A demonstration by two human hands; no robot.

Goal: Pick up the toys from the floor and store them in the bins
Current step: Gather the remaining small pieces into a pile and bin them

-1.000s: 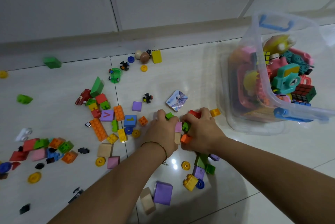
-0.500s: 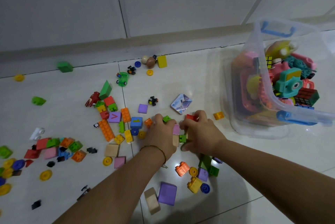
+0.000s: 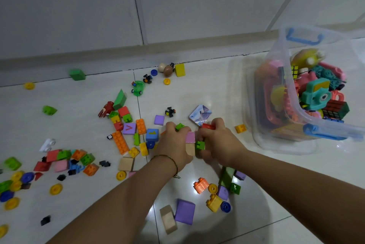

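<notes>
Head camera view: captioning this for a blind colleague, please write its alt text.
A person's left hand and right hand, pressed side by side, grip a bunch of small toy blocks. More bricks and wheels lie scattered across the white tiled floor, mostly to the left, and a clear bin full of toys stands to the right.

One clear plastic bin (image 3: pixel 276 141) with two blue handles (image 3: pixel 304 36) holds two puzzle cubes (image 3: pixel 335 109). Two hands show, the left hand (image 3: pixel 173 145) and the right hand (image 3: pixel 219 143), gripping five pieces between them: two green studded bricks (image 3: pixel 179 126), one red brick (image 3: pixel 207 126), one pink block (image 3: pixel 190 137) and one plain wooden block (image 3: pixel 190 150). On the floor (image 3: pixel 207 85) lie two further wooden blocks (image 3: pixel 126 163), one picture card (image 3: pixel 200 115), one green toy car (image 3: pixel 138 87), one blue numbered block (image 3: pixel 152 134), one white studded brick (image 3: pixel 47 145), one long orange studded brick (image 3: pixel 120 142) and two egg-shaped pieces (image 3: pixel 167 70).
</notes>
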